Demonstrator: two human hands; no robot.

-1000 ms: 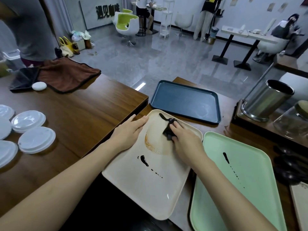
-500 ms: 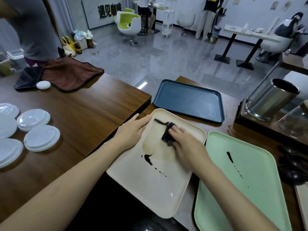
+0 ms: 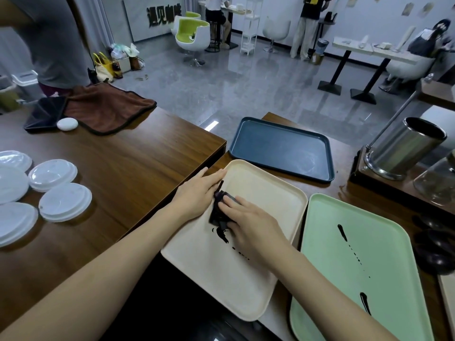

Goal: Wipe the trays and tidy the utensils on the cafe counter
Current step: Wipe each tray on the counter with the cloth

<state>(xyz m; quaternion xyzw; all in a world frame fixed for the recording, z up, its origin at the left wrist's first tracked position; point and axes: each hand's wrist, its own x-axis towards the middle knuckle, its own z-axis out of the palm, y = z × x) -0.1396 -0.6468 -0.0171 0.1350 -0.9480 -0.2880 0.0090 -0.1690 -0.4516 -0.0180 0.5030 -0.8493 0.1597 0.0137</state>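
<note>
Change: cloth [image 3: 218,207] and right hand [image 3: 248,222] have slid from the far middle of the cream tray [image 3: 246,279] toward its left side and nearer the dark spill [image 3: 222,235]; the brown smear seen earlier on the far half no longer shows
Cloth: small, dark, bunched; lies on the cream tray, its near edge touching the top of the spill; one thin tail points toward the far rim
Right hand: fingers laid nearly straight over the cloth, pressing it down on the tray; not curled round it
Left hand [image 3: 197,193]: flat and relaxed, fingers straight, resting on the tray's far left rim just beside the cloth
Cream tray: sits at an angle on the tabletop [image 3: 135,163]; a dotted dark trail runs from the spill under the right forearm
Green tray [image 3: 394,267]: just beside the cream tray on the right; two dark streaks joined by a line of drops
Blue tray [image 3: 280,148]: beyond both
Steel cylinder [image 3: 403,148]: far right, on a raised wooden ledge
White lids [image 3: 64,201]: stacked in groups at the left
Brown towel [image 3: 108,107]: far left corner of the tabletop
</note>
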